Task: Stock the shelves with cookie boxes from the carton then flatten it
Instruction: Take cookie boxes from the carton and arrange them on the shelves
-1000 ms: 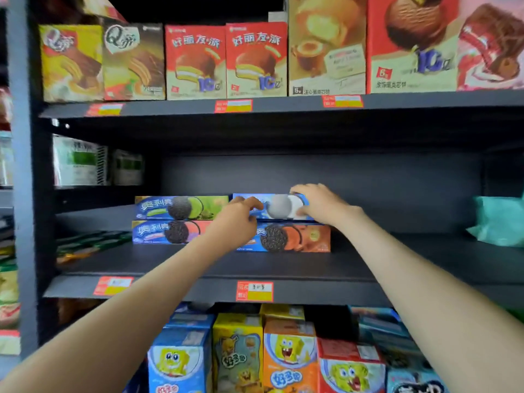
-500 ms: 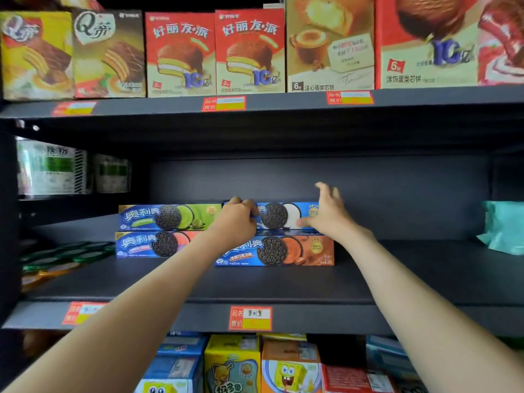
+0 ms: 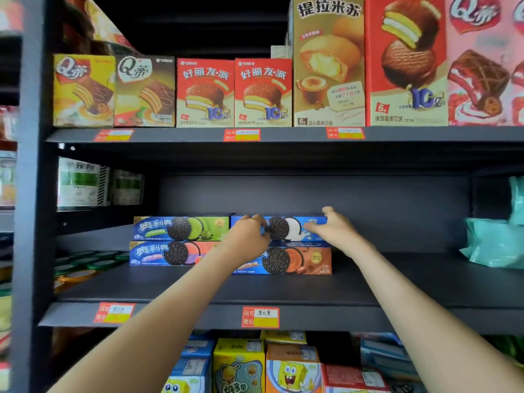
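Blue cookie box (image 3: 286, 228) between left hand (image 3: 246, 237) and right hand (image 3: 334, 231)

Blue box (image 3: 295, 228) between left hand (image 3: 246, 236) and right hand (image 3: 336, 231): black cookie, white cream print. Under the hands, blue-orange box (image 3: 303, 259): black cookie, brown cream. Left of left hand, blue-green box (image 3: 181, 228), green cream; beneath it blue-pink box (image 3: 167, 253), purple-pink cream. Shelf (image 3: 382, 290) dark grey; price tag (image 3: 261, 317) red, yellow strip. Right of right hand: teal bag (image 3: 493, 245). Above hands: red pie boxes (image 3: 205, 92), yellow cake box (image 3: 83, 90). Below: yellow cartoon box (image 3: 239, 367), orange cartoon box (image 3: 292, 370).
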Tool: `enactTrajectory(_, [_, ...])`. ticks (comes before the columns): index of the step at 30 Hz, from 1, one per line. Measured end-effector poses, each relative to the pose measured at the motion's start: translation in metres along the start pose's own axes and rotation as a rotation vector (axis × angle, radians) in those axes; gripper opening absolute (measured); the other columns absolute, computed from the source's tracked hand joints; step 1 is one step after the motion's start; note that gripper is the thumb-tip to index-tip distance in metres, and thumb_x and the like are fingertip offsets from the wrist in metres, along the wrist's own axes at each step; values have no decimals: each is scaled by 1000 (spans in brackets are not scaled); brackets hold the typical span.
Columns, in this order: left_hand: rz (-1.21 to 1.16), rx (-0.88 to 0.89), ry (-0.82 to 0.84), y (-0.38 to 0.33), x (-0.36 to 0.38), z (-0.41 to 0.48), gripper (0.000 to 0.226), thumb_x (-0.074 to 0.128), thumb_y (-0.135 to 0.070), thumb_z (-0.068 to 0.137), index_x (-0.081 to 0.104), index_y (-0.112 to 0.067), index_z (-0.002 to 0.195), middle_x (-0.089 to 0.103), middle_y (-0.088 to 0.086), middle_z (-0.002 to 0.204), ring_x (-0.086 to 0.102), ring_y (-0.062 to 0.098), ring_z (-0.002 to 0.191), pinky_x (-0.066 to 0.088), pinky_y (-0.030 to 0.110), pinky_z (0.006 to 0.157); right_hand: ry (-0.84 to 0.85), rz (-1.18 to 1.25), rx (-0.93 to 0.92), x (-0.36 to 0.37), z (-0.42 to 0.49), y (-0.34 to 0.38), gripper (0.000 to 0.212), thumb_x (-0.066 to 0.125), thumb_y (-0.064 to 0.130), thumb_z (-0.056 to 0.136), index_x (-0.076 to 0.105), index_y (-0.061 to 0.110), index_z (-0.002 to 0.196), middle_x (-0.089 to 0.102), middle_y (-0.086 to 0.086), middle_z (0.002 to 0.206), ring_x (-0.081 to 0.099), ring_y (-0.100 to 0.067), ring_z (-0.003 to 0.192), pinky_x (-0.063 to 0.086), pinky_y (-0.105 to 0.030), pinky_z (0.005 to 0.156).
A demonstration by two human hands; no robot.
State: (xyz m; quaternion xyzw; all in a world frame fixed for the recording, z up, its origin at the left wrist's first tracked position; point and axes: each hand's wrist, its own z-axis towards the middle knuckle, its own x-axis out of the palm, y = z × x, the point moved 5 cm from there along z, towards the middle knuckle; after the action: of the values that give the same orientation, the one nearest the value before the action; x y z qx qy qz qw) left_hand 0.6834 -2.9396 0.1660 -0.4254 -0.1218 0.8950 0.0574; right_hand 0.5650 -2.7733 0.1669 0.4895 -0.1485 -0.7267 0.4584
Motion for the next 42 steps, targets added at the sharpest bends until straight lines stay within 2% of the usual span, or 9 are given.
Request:
enactTrajectory(5, [-412, 173, -272, -42, -25, -78, 18, 51, -7, 91, 63, -12, 103, 67, 2, 99, 59, 13, 85, 40, 11, 72, -372, -168, -324, -23, -77, 29, 10, 59, 16, 88, 59, 8, 95, 48, -3, 97, 54, -30, 99, 43, -34, 79])
enactTrajectory(8, [-626, 273, -281, -63, -15, -150, 17, 54, -5, 90, 60, -21, 92, 65, -14, 82, 60, 1, 72, 40, 4, 66, -459, -143, -559, -13, -159, 31, 3, 59, 8, 83, 58, 6, 81, 49, -2, 82, 54, -30, 80, 41, -35, 72])
enactTrajectory(11, [-746, 209, -210, -58, 23, -205, 17, 54, -6, 90, 59, -22, 90, 64, -14, 75, 57, -3, 66, 38, 3, 62, -423, -165, -563, 10, -232, 11, 5, 57, 12, 80, 56, 7, 79, 51, -3, 80, 52, -26, 75, 34, -29, 68])
enactTrajectory(16, [-786, 79, 26, -41, 115, -297, 12, 48, -17, 86, 57, -23, 90, 64, -7, 70, 54, 4, 59, 39, 13, 56, -272, -209, -377, 57, -326, -70, 16, 48, 22, 84, 55, 8, 84, 54, -3, 82, 53, -23, 80, 39, -29, 68])
enactTrajectory(23, [-609, -180, 487, -18, 279, -455, 11, 51, -19, 92, 60, -17, 97, 59, -2, 66, 57, 18, 63, 41, 32, 59, 97, -240, 27, 151, -456, -237, 8, 62, 9, 79, 56, 7, 83, 51, -3, 80, 52, -23, 77, 39, -31, 66])
enactTrajectory(27, [-486, -377, 736, 10, 365, -554, 11, 50, -20, 95, 59, -17, 99, 66, 5, 83, 61, 23, 73, 37, 30, 57, 293, -227, 274, 214, -532, -335, 16, 71, 3, 74, 56, 7, 77, 53, -3, 74, 58, -29, 71, 31, -22, 59])
enactTrajectory(32, [-308, -510, 997, 46, 466, -681, 19, 46, -19, 96, 59, -13, 109, 66, 8, 102, 63, 28, 91, 45, 34, 70, 527, -191, 504, 289, -634, -445, 7, 60, 17, 89, 56, 11, 88, 55, -2, 80, 55, -22, 77, 43, -33, 65])
enactTrajectory(36, [-236, -550, 1101, 63, 547, -769, 20, 43, -22, 98, 57, -13, 108, 63, 6, 99, 61, 26, 92, 46, 32, 72, 595, -186, 634, 347, -714, -528, 5, 58, 17, 89, 56, 12, 87, 57, -3, 83, 55, -21, 78, 46, -36, 69])
enactTrajectory(42, [-226, -637, 1173, 96, 665, -880, 13, 41, -19, 98, 53, -13, 95, 53, 1, 84, 59, 26, 83, 37, 30, 59, 728, -204, 743, 437, -815, -639, 15, 56, 17, 92, 60, 7, 103, 60, -8, 100, 57, -20, 88, 39, -26, 70])
